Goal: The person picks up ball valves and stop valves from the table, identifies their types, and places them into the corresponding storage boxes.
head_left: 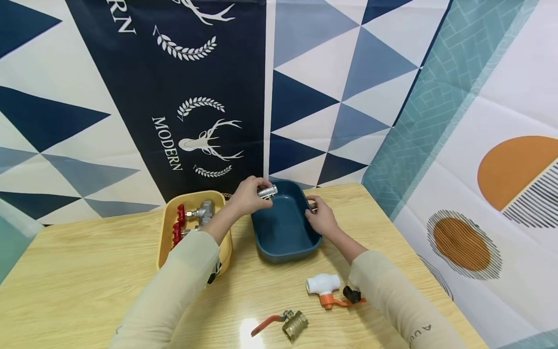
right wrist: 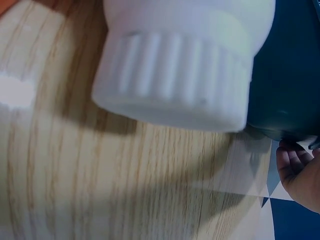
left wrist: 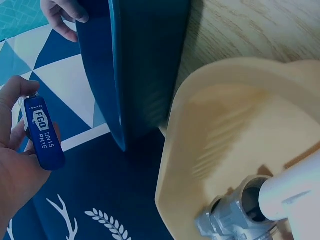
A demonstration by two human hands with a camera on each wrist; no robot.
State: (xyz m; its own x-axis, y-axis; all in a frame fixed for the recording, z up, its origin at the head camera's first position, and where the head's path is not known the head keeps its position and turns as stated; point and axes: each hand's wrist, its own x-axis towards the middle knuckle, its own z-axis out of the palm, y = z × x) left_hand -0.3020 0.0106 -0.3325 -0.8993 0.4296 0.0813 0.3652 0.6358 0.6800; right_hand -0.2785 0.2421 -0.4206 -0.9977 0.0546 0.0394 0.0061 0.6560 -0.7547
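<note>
My left hand (head_left: 247, 198) holds a small silver ball valve (head_left: 268, 192) above the far left rim of the dark blue bin (head_left: 283, 225). In the left wrist view the valve's blue handle (left wrist: 46, 132), printed DN15 PN16, shows between fingers and thumb. At the bin's right side, my right hand (head_left: 323, 216) grips the rim, fingers bent over the edge. The bin stands flat on the table, and its visible floor is bare. Left of it, a yellow bin (head_left: 164, 232) contains grey metal valves with red handles (head_left: 176, 231), partly hidden by my left forearm.
On the wooden table (head_left: 100, 276), a white plastic valve with an orange lever (head_left: 323, 282) lies near my right sleeve. A brass valve with a red lever (head_left: 295, 325) lies closer to me. A patterned wall covering (head_left: 209, 87) rises behind both bins.
</note>
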